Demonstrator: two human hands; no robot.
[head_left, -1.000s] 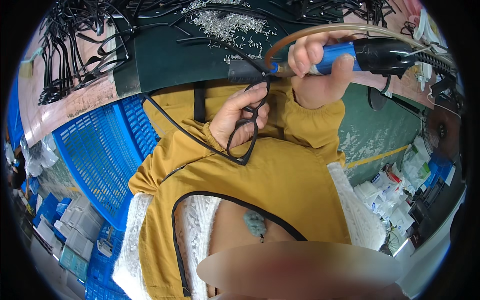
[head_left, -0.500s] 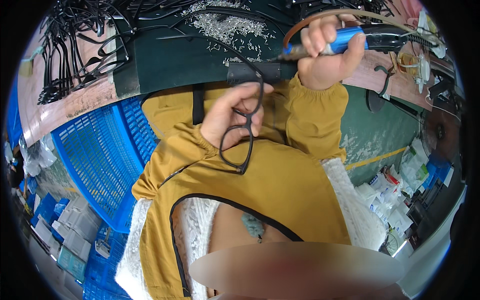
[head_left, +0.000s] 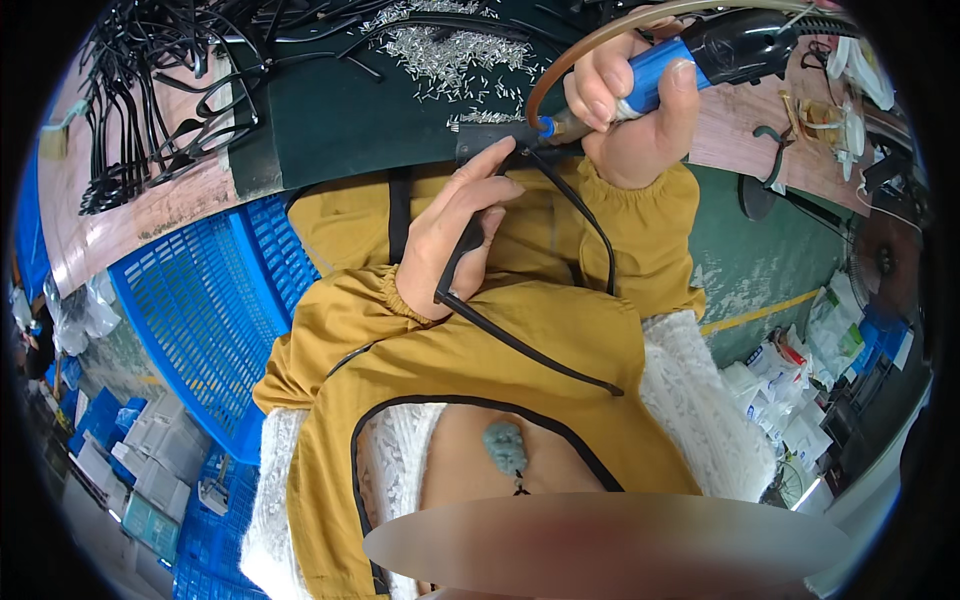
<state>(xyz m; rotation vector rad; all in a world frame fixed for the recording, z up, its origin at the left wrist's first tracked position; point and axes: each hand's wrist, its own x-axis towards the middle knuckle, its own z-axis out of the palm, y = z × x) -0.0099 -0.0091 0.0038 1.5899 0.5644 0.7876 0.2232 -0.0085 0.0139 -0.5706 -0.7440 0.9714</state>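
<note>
My left hand [head_left: 445,235] is closed around a black eyeglass frame [head_left: 530,348], which is turned edge-on. One temple reaches down across my mustard smock, the other hangs to the right, toward my right sleeve. The upper hinge end rests at a small dark block [head_left: 480,138] on the bench edge. Gripped in my right hand [head_left: 635,125] is a blue and black powered screwdriver [head_left: 660,82] with a brown tube along it. Its nose points left and down, close to the frame's hinge; the fingers and tube partly hide the tip. Small silver screws [head_left: 450,55] lie scattered behind the block.
Black eyeglass parts [head_left: 115,130] are heaped at the bench's left. A blue plastic basket [head_left: 195,320] stands below the left edge. Pliers [head_left: 772,150] lie at the right of the bench. White bags and packages [head_left: 790,390] sit on the floor at right.
The eyeglass frame has been turned edge-on and its hinge end brought to the block. The screwdriver nose has moved left and down to the hinge.
</note>
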